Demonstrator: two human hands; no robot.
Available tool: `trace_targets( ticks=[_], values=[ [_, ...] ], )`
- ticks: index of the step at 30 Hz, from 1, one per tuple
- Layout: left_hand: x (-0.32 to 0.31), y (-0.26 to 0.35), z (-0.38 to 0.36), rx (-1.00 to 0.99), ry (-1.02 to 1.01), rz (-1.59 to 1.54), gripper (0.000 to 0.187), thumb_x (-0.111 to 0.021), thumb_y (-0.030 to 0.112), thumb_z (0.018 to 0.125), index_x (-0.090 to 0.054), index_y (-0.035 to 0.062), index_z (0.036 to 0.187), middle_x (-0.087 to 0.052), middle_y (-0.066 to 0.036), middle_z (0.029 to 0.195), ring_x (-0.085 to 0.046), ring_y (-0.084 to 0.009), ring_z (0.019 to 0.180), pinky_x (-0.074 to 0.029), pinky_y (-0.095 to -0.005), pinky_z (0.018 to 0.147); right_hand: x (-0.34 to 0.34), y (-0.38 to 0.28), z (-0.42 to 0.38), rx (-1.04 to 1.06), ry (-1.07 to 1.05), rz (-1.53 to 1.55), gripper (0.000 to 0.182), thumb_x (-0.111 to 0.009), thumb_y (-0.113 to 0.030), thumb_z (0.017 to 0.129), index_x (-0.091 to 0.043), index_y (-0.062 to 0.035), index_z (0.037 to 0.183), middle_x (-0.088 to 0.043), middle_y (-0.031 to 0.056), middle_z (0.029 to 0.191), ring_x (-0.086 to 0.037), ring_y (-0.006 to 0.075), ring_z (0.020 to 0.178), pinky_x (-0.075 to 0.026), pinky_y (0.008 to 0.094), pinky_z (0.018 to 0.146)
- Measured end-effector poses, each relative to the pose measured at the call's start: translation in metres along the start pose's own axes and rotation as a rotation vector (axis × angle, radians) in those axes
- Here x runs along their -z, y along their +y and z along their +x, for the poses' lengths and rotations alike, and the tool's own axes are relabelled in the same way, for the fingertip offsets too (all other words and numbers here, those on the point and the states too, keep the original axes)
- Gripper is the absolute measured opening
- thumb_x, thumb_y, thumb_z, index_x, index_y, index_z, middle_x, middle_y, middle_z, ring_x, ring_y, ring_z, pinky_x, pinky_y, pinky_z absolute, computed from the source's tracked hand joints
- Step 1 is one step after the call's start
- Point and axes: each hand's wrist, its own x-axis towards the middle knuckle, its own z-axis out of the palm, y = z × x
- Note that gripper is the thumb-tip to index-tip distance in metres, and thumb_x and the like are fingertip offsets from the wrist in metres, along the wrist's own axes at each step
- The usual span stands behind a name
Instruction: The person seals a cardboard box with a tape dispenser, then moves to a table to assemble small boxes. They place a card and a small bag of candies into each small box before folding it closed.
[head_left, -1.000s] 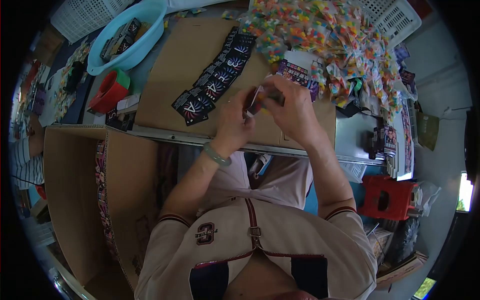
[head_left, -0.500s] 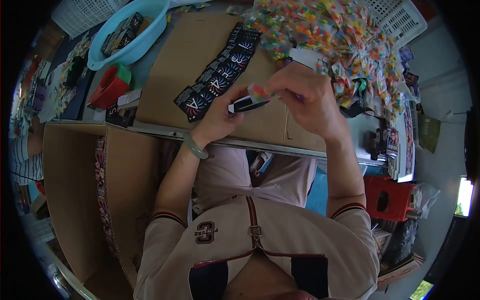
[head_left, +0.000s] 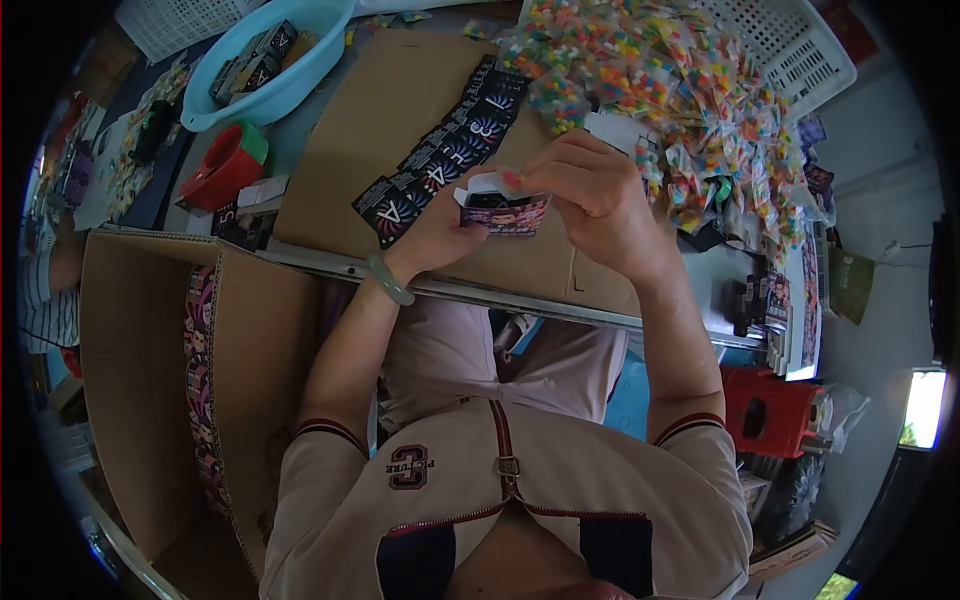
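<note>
My left hand (head_left: 437,238) is wrapped round a small printed box (head_left: 508,220), its top open and dark inside, above the cardboard sheet (head_left: 350,120). At the box's mouth, my right hand (head_left: 600,200) pinches a small clear packet of coloured candy (head_left: 512,181); only a pinkish part of it shows beside the fingertips. Beyond my left hand, overlapping black printed packs (head_left: 440,165) form a slanted row on the cardboard. A large heap of candy packets (head_left: 650,70) lies past my right hand.
A blue basin (head_left: 320,70) holding black packs stands back left, near a red tape dispenser (head_left: 215,170). A large open carton (head_left: 150,380) stands left of my lap. White basket (head_left: 810,60) at back right; red stool (head_left: 765,410) at lower right. Another person's striped sleeve (head_left: 45,300) shows far left.
The box has tipped so its printed side and open top now show. My right hand has brought the candy packet to the opening, where less of it is visible.
</note>
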Motion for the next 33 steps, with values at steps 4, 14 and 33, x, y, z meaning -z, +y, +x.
trace_targets(
  ticks=[4, 14, 33],
  values=[
    [0.003, -0.003, 0.005, -0.07, -0.034, 0.056, 0.062, -0.052, -0.01, 0.069, -0.048, 0.003, 0.129, -0.055, -0.006, 0.121, -0.052, -0.0143, 0.113, -0.038, -0.0279, 0.102, -0.008, 0.006, -0.002, 0.036, -0.129, -0.07, 0.031, -0.061, 0.013, 0.064, -0.069, -0.0053, 0.089, -0.067, 0.0069, 0.082, -0.06, 0.0265, 0.078, -0.05, 0.0366, 0.069],
    [-0.006, -0.008, 0.004, -0.001, 0.043, -0.034, 0.068, -0.055, -0.01, 0.071, -0.04, 0.0033, 0.135, -0.054, -0.008, 0.121, -0.053, -0.0169, 0.115, -0.04, -0.0297, 0.101, -0.015, 0.015, -0.032, -0.348, 0.184, -0.027, 0.028, -0.066, 0.008, 0.076, -0.064, -0.0026, 0.102, -0.064, 0.0132, 0.108, -0.066, 0.0236, 0.092, -0.055, 0.0314, 0.072],
    [-0.031, -0.028, -0.033, -0.445, 0.653, 0.725, 0.04, -0.07, 0.002, 0.086, -0.051, -0.0013, 0.121, -0.066, -0.014, 0.106, -0.065, -0.0194, 0.094, -0.054, -0.0317, 0.08, -0.091, 0.009, -0.09, -0.361, 0.515, 0.078, 0.042, -0.076, 0.004, 0.073, -0.061, -0.0015, 0.112, -0.068, 0.012, 0.103, -0.066, 0.0185, 0.085, -0.053, 0.0286, 0.074]
  ],
)
